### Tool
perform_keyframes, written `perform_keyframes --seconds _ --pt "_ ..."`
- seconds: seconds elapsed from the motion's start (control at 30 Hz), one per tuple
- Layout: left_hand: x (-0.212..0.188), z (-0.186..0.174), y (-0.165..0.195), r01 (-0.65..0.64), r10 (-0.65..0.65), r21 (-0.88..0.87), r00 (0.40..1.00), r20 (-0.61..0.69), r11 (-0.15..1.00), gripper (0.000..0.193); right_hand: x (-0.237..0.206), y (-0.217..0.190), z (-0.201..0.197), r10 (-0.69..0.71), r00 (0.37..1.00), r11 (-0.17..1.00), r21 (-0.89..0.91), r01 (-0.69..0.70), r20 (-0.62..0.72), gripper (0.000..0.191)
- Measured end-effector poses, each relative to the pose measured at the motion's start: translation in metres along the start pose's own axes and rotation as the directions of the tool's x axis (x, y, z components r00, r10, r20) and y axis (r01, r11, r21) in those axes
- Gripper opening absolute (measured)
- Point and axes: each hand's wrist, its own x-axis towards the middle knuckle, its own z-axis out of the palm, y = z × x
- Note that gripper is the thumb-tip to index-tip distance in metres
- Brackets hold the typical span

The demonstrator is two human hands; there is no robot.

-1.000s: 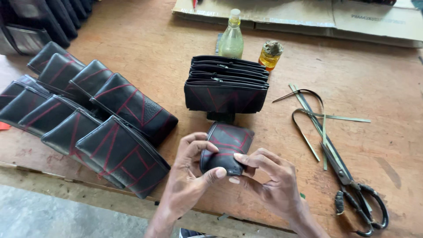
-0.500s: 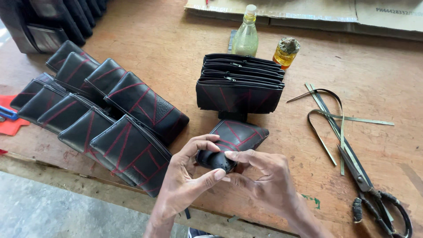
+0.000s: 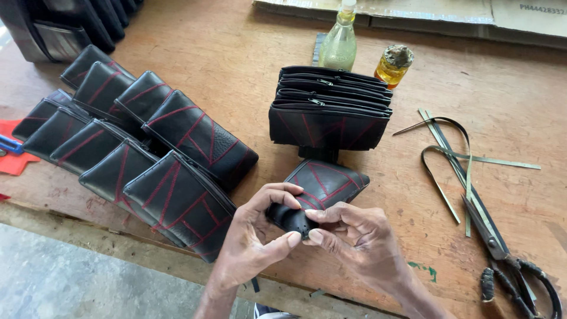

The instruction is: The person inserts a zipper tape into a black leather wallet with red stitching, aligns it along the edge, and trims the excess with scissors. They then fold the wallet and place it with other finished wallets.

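Note:
Both hands pinch the near end of a black leather pouch point(image 3: 323, 184) with red stitching that lies on the wooden table point(image 3: 224, 53). My left hand point(image 3: 254, 236) curls around the pouch's left corner, thumb and forefinger pressed on it. My right hand point(image 3: 354, 239) grips the same corner from the right, fingertips meeting the left hand's. The pouch's far end rests against a standing stack of similar black zip pouches point(image 3: 331, 115).
Two overlapping rows of black red-stitched pouches point(image 3: 142, 147) lie at the left. A glass bottle point(image 3: 339, 41) and a small amber jar point(image 3: 394, 64) stand behind the stack. Thin metal strips point(image 3: 455, 153) and large scissors point(image 3: 502, 248) lie at the right. Red scrap point(image 3: 15, 159) at far left.
The view has shifted slightly. My fingers have worked further onto the pouch's near corner, folding it tighter between both hands.

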Motion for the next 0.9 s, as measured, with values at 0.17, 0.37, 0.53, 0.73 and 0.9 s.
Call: perform_keyframes --seconds 0.17,0.37,0.53,0.73,0.9 --pt "0.001 0.004 -0.003 0.067 -0.067 0.009 0.998 -0.018 0.998 0.034 0.0 0.008 0.001 0.034 0.999 0.999 0.031 -0.035 0.015 0.013" --pt "-0.001 0.005 -0.008 0.082 -0.077 0.124 0.996 -0.047 0.989 0.03 0.002 0.013 -0.002 -0.01 0.999 1.0 -0.012 0.01 0.052 0.009" --pt "0.004 0.007 -0.016 0.072 -0.063 0.172 0.996 -0.057 0.982 0.026 0.004 0.013 -0.001 -0.014 0.998 0.998 -0.063 0.018 0.061 0.01" --pt "0.007 0.001 -0.008 0.111 -0.113 -0.059 0.993 -0.034 0.992 0.029 0.007 -0.006 -0.003 -0.068 0.997 0.995 -0.065 0.071 0.043 0.033" --pt "0.005 -0.01 0.004 -0.072 0.06 0.294 0.997 0.049 0.953 0.047 0.016 -0.021 -0.002 -0.139 0.99 0.877 -0.466 0.116 -0.015 0.031"
